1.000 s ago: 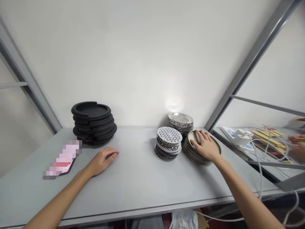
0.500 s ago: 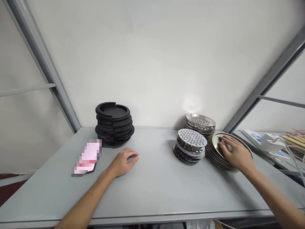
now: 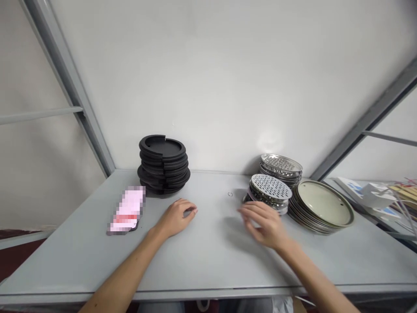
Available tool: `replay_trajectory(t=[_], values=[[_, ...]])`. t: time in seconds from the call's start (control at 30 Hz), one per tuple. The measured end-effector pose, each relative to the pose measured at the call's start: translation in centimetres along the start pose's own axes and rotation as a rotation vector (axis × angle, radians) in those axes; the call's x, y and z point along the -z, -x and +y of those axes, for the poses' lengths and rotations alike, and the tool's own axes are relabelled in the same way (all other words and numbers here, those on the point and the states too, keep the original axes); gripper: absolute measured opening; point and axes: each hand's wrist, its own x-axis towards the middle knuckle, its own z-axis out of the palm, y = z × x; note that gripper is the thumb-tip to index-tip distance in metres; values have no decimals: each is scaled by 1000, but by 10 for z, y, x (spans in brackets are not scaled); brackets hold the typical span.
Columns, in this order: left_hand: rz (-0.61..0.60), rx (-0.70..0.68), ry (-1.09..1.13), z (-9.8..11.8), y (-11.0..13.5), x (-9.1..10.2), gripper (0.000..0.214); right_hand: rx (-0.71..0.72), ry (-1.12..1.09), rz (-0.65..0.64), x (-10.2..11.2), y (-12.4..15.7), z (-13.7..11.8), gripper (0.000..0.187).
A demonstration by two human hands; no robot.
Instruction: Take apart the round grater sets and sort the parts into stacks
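My left hand (image 3: 177, 216) rests palm down on the grey table (image 3: 202, 252), fingers loosely curled and holding nothing. My right hand (image 3: 262, 225) hovers above the table in front of a stack of perforated metal discs (image 3: 269, 194); it is blurred by motion, fingers apart, with nothing visible in it. Right of that stack lies a pile of round beige-and-metal lids (image 3: 321, 205). A second stack of perforated discs (image 3: 280, 167) stands behind, by the wall. A stack of black round parts (image 3: 163, 164) stands at the back, beyond my left hand.
A blurred pink flat object (image 3: 127, 210) lies left of my left hand. A small ring (image 3: 230, 194) lies on the table mid-back. Grey frame bars slope up at both sides. Papers and cables (image 3: 374, 193) lie on the neighbouring surface at right.
My right hand has left the pile of lids and moved left and toward me, in front of the perforated discs. The view has turned left. My left hand stays put.
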Motion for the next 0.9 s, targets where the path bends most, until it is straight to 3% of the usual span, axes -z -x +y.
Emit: replay_trajectory(t=[0.07, 0.13, 0.2, 0.27, 0.4, 0.53, 0.7, 0.8, 0.9], values=[[-14, -2, -22, 1, 0, 2, 23, 0, 38, 119, -28, -16, -13, 36], [-33, -6, -46, 2, 1, 6, 24, -174, 126, 364, -39, -22, -15, 44], [-26, -1, -65, 2, 1, 9, 25, -356, 211, 579, -32, -13, -13, 51], [-1, 12, -83, 1, 0, 10, 25, -495, 221, 664, -15, 9, -13, 56], [-22, -19, -100, 0, -2, 7, 25, -788, 80, 559, 18, 70, -9, 50], [-84, -54, -82, 2, -1, 1, 26, -953, -9, 359, 27, 103, 18, 57], [-39, -35, -79, 0, 1, -1, 26, -1100, -51, 54, 17, 95, 48, 94], [-42, -34, -116, 7, -7, -10, 26, -1107, -47, -18, 14, 87, 48, 96], [-130, -23, -186, 26, -33, -33, 38, -1055, -32, -70, 15, 84, 42, 89]])
